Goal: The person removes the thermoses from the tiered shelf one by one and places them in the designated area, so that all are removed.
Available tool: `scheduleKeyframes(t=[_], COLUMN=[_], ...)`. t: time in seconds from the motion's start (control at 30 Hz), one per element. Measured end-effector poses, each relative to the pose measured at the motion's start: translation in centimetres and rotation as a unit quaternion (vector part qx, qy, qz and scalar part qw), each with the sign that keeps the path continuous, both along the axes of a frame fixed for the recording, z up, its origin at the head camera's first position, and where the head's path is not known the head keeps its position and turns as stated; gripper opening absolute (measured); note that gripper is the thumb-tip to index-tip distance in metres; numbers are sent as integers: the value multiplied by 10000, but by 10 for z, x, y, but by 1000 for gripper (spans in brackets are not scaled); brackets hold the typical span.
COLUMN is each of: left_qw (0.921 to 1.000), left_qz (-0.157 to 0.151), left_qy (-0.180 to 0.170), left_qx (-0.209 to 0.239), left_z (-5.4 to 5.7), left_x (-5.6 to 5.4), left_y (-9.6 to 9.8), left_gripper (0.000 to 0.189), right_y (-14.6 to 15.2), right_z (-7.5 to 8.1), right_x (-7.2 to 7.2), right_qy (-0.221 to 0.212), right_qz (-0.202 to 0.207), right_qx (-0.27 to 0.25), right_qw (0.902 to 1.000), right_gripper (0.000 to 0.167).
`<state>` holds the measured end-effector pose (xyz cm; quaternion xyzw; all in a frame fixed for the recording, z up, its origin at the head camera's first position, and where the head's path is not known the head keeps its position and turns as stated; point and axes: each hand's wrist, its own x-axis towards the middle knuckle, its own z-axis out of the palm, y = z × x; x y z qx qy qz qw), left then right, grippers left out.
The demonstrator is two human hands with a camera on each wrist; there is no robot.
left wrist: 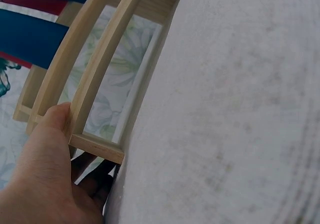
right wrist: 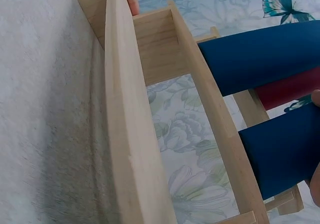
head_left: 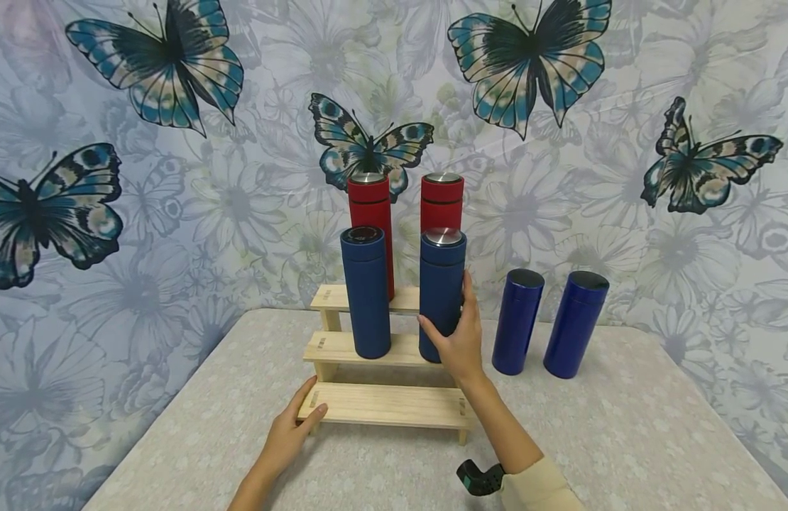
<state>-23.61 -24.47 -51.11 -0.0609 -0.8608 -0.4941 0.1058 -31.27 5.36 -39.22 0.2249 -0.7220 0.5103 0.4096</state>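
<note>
A three-step wooden display stand (head_left: 384, 404) stands on the table. My right hand (head_left: 463, 342) holds a matte blue thermos bottle (head_left: 440, 298) with a silver lid, thumb in front and fingers around its right side. This bottle is upright at the right of the middle step. Left of it, a second matte blue bottle (head_left: 366, 294) with a dark top stands on the same step. With the thumb over its edge, my left hand (head_left: 288, 434) grips the left end of the bottom step. The left wrist view shows that thumb (left wrist: 57, 116) against the wood.
Behind the blue bottles, two red bottles with silver lids, one left (head_left: 368, 190) and one right (head_left: 441, 199), rise at the top step. Two glossy dark-blue bottles, one nearer (head_left: 518, 323) and one farther right (head_left: 576, 325), stand on the table (head_left: 624, 426). A butterfly-print cloth (head_left: 241, 213) hangs behind.
</note>
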Motion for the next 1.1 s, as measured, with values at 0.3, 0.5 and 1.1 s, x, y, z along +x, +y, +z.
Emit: scheduleKeyframes(t=[0.3, 0.5, 1.1], left_qw=[10000, 10000, 10000], left_qz=[-6, 1, 65], left_qy=[32, -8, -66], left_qx=[-43, -84, -18], left_z=[-2, -3, -1], left_x=[-3, -4, -1], left_y=[0, 0, 2], left_gripper=[64, 65, 65], right_y=[0, 14, 86], right_z=[12, -3, 38], right_x=[31, 29, 60], right_qy=[522, 633, 1340], right_qz=[-203, -306, -807], right_qx=[-161, -213, -566], right_qw=[9983, 9973, 9861], right_gripper=[96, 100, 93])
